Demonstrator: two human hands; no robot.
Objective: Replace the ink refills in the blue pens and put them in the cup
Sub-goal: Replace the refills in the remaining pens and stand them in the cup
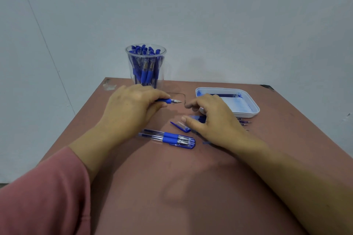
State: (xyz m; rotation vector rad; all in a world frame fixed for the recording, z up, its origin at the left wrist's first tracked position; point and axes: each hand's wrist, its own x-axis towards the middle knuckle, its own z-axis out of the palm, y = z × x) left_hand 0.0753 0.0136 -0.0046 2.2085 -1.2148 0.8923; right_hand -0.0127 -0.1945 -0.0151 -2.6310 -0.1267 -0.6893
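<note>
My left hand (131,105) grips an uncapped blue pen (170,101), its metal tip pointing right. A clear cup (146,66) packed with several blue pens stands at the table's back, just behind that hand. My right hand (212,118) hovers low over a row of loose refills (243,122), fingers spread and relaxed, holding nothing. A loose blue cap (180,126) lies beside its thumb. Two uncapped pens and a cap (170,138) lie together in front of both hands.
A white tray (248,109) holding refills and blue ink stains sits at the back right. The brown table (172,187) ends at a wall behind the cup. A pink sleeve covers my left forearm at the lower left.
</note>
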